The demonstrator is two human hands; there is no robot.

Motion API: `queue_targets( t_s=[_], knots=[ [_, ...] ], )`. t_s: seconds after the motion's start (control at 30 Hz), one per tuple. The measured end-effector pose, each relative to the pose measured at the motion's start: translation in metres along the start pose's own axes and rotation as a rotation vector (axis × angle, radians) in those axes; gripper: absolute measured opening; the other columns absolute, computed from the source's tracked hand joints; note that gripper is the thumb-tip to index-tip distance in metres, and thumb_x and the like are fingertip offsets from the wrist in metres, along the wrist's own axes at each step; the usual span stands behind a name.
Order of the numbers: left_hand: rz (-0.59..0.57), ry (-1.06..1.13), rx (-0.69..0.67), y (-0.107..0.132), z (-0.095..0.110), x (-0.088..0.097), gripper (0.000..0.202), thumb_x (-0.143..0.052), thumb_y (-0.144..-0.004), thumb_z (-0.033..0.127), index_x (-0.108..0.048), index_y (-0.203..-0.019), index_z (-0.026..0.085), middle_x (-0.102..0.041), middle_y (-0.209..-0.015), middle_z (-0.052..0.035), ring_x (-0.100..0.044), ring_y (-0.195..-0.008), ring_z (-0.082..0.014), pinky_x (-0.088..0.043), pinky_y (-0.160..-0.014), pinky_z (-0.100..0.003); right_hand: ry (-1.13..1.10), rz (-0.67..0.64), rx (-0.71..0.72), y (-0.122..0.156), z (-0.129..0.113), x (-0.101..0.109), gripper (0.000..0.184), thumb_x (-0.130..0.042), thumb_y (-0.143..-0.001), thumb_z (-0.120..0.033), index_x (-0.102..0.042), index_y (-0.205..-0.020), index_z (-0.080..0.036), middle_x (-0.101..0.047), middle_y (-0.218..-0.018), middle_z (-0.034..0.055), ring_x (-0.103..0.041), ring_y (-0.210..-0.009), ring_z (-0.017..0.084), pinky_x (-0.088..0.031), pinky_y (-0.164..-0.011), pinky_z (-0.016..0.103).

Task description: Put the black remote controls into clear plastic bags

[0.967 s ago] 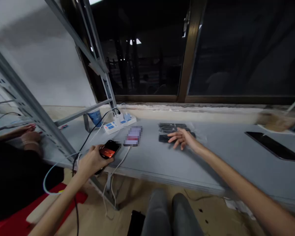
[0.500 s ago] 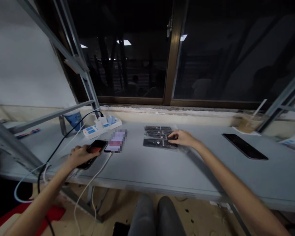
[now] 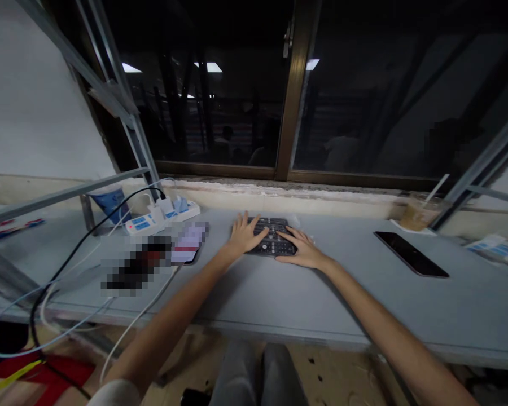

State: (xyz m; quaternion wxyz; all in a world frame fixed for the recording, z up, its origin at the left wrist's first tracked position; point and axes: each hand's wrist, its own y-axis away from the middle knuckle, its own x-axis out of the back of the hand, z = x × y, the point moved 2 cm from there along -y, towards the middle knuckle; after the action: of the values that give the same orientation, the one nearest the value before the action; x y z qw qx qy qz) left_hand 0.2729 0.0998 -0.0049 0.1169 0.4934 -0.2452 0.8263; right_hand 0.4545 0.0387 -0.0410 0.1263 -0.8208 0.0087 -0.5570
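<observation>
Several black remote controls (image 3: pixel 271 246) in clear plastic wrapping lie side by side across the middle of the grey table. My left hand (image 3: pixel 242 235) rests at their left ends with its fingers spread. At their right ends is my right hand (image 3: pixel 300 248), its fingers stretched over the remotes and the thumb lower, apart from them. Both hands touch the group from opposite sides, and parts of the remotes are hidden beneath the fingers. Neither hand lifts anything.
Left of the remotes lie a phone with a lit screen (image 3: pixel 188 243) and a blurred-out dark phone (image 3: pixel 138 264). Behind them are a white power strip (image 3: pixel 146 223) and a blue cup (image 3: pixel 110 204). At right are a black tablet-like device (image 3: pixel 410 254) and a drink cup (image 3: pixel 421 211).
My left hand has left the dark phone and moved right onto the remotes. My right hand has opened from a pinch at their right ends. The view has shifted slightly.
</observation>
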Motion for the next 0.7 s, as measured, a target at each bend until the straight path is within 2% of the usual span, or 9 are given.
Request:
queue_targets(
  t_s=[0.1,0.2,0.27,0.33,0.43,0.5,0.53,0.6,0.7],
  knots=[
    [-0.204,-0.046,-0.022,-0.031,-0.006,-0.027,0.062,-0.037,-0.08,0.055,-0.037,-0.133,0.021,-0.026,-0.143,-0.0132,-0.011,-0.131,-0.0365,-0.013,-0.102,-0.052,-0.015,-0.015,-0.019,0.0,0.003,-0.003,0.082,-0.053,-0.063,-0.068,-0.032,-0.134,-0.032,-0.019,-0.144,0.0116,-0.015,-0.131,0.031,-0.016,-0.101,0.052],
    [-0.211,0.002,-0.081,-0.041,-0.016,-0.038,0.064,-0.036,-0.079,0.058,-0.036,-0.132,0.024,-0.026,-0.143,-0.009,-0.01,-0.132,-0.033,-0.01,-0.104,-0.051,-0.037,0.007,-0.009,-0.002,0.005,-0.004,0.081,-0.055,-0.062,-0.066,-0.034,-0.133,-0.033,-0.02,-0.145,0.0096,-0.015,-0.132,0.03,-0.016,-0.101,0.053],
    [-0.178,0.085,-0.098,-0.044,-0.025,-0.039,0.057,-0.032,-0.082,0.054,-0.038,-0.131,0.024,-0.028,-0.143,-0.0071,-0.014,-0.133,-0.0279,-0.013,-0.105,-0.046,-0.084,0.027,0.01,-0.004,0.007,-0.002,0.082,-0.058,-0.061,-0.064,-0.034,-0.133,-0.032,-0.021,-0.144,0.009,-0.019,-0.131,0.03,-0.019,-0.101,0.051],
    [-0.086,0.129,-0.043,-0.046,-0.039,-0.034,0.051,-0.025,-0.087,0.046,-0.041,-0.129,0.021,-0.033,-0.14,-0.008,-0.02,-0.132,-0.0238,-0.016,-0.105,-0.042,-0.173,0.079,0.018,-0.006,0.011,0.004,0.08,-0.058,-0.064,-0.061,-0.035,-0.133,-0.028,-0.025,-0.143,0.0089,-0.025,-0.129,0.027,-0.023,-0.102,0.046],
    [0.084,0.006,0.084,-0.048,-0.063,-0.024,0.046,-0.025,-0.088,0.038,-0.05,-0.121,0.016,-0.041,-0.135,-0.0116,-0.02,-0.131,-0.0279,-0.016,-0.104,-0.048,-0.267,0.251,-0.058,-0.008,0.029,0.018,0.059,-0.04,-0.081,-0.054,-0.039,-0.131,-0.024,-0.034,-0.139,0.0074,-0.032,-0.126,0.021,-0.026,-0.102,0.037],
    [0.091,-0.028,0.115,-0.047,-0.075,-0.023,0.042,-0.031,-0.087,0.032,-0.051,-0.118,0.012,-0.042,-0.133,-0.0168,-0.02,-0.13,-0.033,-0.016,-0.102,-0.054,-0.199,0.372,-0.189,-0.006,0.045,0.023,0.051,-0.027,-0.087,-0.046,-0.043,-0.129,-0.02,-0.041,-0.134,0.0092,-0.034,-0.125,0.02,-0.025,-0.103,0.038],
    [0.087,-0.041,0.123,-0.046,-0.08,-0.023,0.04,-0.034,-0.086,0.029,-0.051,-0.117,0.011,-0.043,-0.132,-0.0183,-0.021,-0.129,-0.0341,-0.017,-0.101,-0.054,-0.116,0.383,-0.264,-0.004,0.053,0.023,0.049,-0.026,-0.088,-0.043,-0.043,-0.129,-0.02,-0.042,-0.133,0.0096,-0.032,-0.126,0.021,-0.023,-0.103,0.042],
    [0.081,-0.059,0.114,-0.044,-0.085,-0.025,0.038,-0.038,-0.085,0.025,-0.052,-0.117,0.011,-0.045,-0.129,-0.0189,-0.023,-0.129,-0.0341,-0.019,-0.101,-0.053,0.061,0.307,-0.367,0.0,0.064,0.019,0.045,-0.027,-0.089,-0.035,-0.044,-0.128,-0.02,-0.041,-0.134,0.0108,-0.03,-0.127,0.026,-0.02,-0.102,0.05],
    [0.09,-0.067,0.078,-0.042,-0.087,-0.028,0.038,-0.037,-0.085,0.022,-0.05,-0.118,0.009,-0.048,-0.127,-0.0186,-0.023,-0.129,-0.0325,-0.022,-0.101,-0.051,0.165,0.181,-0.401,0.005,0.068,0.007,0.043,-0.027,-0.088,-0.027,-0.048,-0.125,-0.02,-0.041,-0.134,0.0126,-0.032,-0.125,0.027,-0.021,-0.099,0.054]
  ],
)
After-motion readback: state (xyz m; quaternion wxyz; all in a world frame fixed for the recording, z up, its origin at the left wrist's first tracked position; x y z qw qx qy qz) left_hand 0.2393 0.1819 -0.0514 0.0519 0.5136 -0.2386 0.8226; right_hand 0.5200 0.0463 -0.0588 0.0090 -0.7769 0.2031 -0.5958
